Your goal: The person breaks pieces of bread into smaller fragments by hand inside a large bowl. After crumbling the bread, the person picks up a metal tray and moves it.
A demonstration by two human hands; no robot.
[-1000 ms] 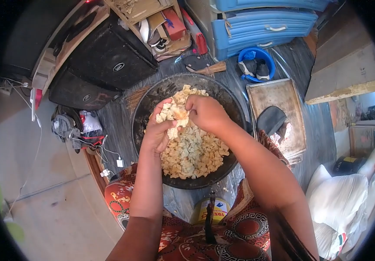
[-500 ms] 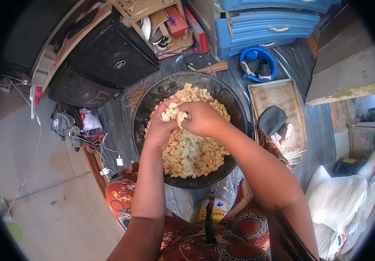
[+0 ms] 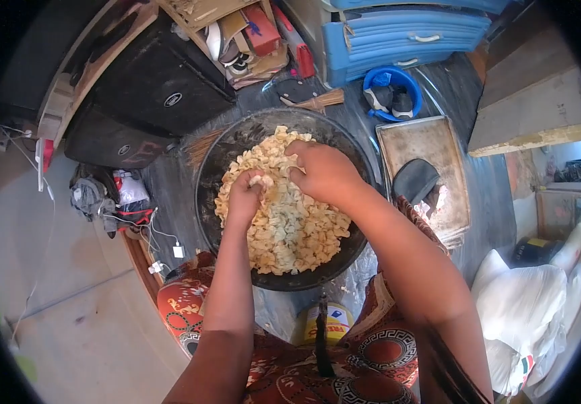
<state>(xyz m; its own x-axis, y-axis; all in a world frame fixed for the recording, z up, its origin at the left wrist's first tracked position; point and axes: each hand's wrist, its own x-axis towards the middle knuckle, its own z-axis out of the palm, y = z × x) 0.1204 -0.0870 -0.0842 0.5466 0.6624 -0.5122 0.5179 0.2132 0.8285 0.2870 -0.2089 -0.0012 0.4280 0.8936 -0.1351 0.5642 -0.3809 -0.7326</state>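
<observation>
Below, two bare hands work in one wide dark pan [image 3: 217, 176] heaped with pale dough pieces [image 3: 290, 222], too many to count. Left hand [image 3: 245, 198] is curled shut around a clump of pieces. Right hand [image 3: 324, 172] rests beside it on the heap, fingers bent, pinching pieces. One metal tray [image 3: 432, 145] lies right of the pan, one blue bowl [image 3: 388, 91] beyond it, one yellow tin [image 3: 334, 320] near the knees.

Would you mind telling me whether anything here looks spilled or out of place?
Nothing spilled: the pale pieces stay inside the dark bowl. One oddity: shoes sit in the blue basin.
</observation>
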